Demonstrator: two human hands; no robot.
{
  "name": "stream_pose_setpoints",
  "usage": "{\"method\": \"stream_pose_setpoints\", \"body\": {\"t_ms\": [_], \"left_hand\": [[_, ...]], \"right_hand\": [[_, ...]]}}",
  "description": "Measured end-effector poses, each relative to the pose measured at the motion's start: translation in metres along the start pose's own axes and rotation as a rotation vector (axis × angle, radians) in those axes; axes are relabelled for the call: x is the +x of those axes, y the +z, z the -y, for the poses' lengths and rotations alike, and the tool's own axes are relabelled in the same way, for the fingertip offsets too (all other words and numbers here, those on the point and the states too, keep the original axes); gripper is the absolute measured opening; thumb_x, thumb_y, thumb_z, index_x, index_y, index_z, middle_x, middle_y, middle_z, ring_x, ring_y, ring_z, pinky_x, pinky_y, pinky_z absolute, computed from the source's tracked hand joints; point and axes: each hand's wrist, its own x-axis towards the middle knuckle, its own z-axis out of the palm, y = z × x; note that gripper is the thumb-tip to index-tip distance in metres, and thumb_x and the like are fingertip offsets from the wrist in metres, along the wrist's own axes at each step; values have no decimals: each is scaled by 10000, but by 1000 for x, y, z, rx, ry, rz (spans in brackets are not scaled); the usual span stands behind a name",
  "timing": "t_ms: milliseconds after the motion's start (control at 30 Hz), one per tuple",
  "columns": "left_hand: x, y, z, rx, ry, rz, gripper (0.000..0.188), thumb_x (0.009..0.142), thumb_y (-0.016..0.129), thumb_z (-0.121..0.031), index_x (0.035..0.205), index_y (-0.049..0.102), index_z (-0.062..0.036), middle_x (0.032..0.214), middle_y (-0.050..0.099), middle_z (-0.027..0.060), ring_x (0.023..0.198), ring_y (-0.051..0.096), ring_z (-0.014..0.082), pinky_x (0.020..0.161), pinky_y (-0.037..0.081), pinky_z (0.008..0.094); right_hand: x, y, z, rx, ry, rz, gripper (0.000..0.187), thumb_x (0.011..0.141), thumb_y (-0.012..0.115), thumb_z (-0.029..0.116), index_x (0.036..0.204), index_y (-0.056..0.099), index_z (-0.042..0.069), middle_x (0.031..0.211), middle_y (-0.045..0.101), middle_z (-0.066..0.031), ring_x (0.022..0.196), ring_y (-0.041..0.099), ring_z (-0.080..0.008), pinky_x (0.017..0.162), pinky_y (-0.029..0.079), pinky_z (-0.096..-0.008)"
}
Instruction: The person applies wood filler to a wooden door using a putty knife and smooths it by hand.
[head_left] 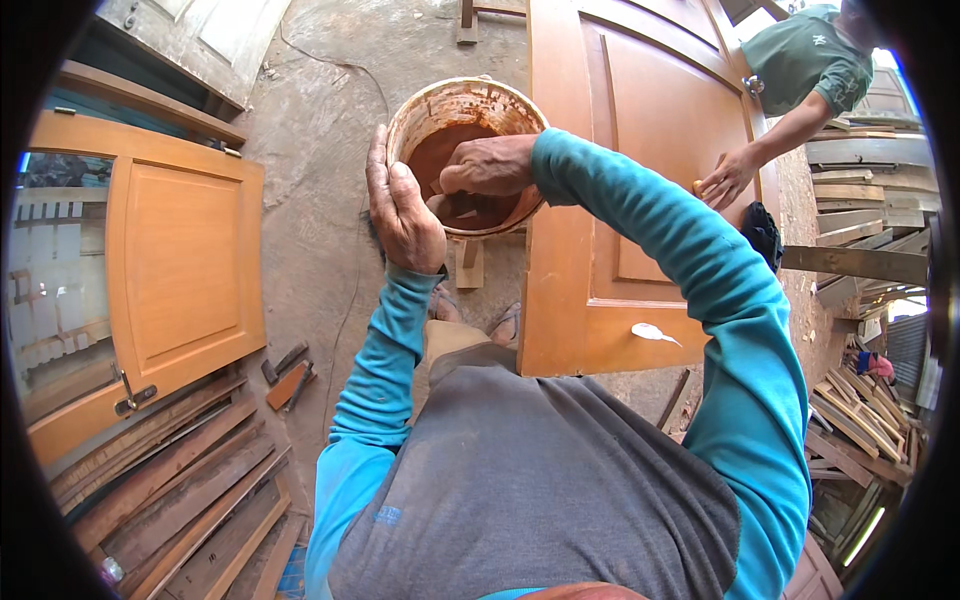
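Note:
A round whitish bucket [402,125], its inner wall smeared reddish brown, holds reddish-brown liquid [447,148]. My left hand [408,215] grips the bucket's near left side, fingers stretched along the outer wall and thumb near the rim. Inside the bucket, my right hand [488,166] is closed just above the liquid. A pale piece [438,205] shows below its fingers, but its kind is mostly hidden. To the right of the bucket lies an orange-brown panelled wooden door [560,300]. A small white flat piece with a thin tip [652,331] rests on its near end.
Across the door, another person's hand [728,178] presses a small yellowish thing on its surface, near a black bundle [762,236]. A second door with glass [190,270] stands left. A hammer [285,362] and planks [190,500] lie lower left; stacked timber [860,190] is right.

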Motion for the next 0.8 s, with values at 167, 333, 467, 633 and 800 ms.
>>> {"method": "stream_pose_setpoints", "body": {"t_ms": [167, 333, 467, 633, 800], "left_hand": [[3, -4, -5, 41, 1, -27, 536, 1113, 318, -184, 1575, 401, 74, 1569, 481, 248, 1448, 483, 335, 1223, 392, 422], [2, -1, 4, -106, -27, -35, 549, 1078, 305, -142, 1556, 409, 105, 1581, 458, 294, 1466, 472, 375, 1231, 387, 439], [0, -2, -2, -77, -28, -29, 555, 1065, 305, -124, 1556, 400, 119, 1585, 450, 299, 1464, 474, 379, 1226, 395, 439], [-7, -1, -16, 44, 49, -33, 568, 1053, 323, -110, 1563, 365, 136, 1588, 436, 308, 1482, 448, 399, 1252, 348, 454], [-22, 7, -27, 27, 26, 13, 568, 1065, 346, -127, 1570, 347, 134, 1588, 422, 307, 1493, 416, 416, 1256, 316, 482]], "right_hand": [[-34, -49, 50, 355, 348, 39, 642, 1032, 589, 590, 936, 775, -17, 845, 762, -152, 813, 742, -228, 960, 562, -365], [-50, -72, 40, 200, 176, 135, 471, 902, 814, 347, 1158, 708, -34, 829, 745, -155, 771, 733, -202, 811, 602, -380], [-47, -70, 59, 29, 236, -60, 426, 849, 777, 139, 1213, 648, -41, 867, 748, -162, 829, 755, -281, 818, 619, -410], [-37, -52, 62, -247, 199, -103, 292, 852, 646, 21, 1132, 697, -40, 941, 739, -282, 935, 760, -394, 853, 622, -467], [-40, -15, 41, -465, 251, -256, 210, 907, 606, 88, 1006, 775, 14, 916, 757, -238, 870, 763, -387, 794, 631, -465]]}}
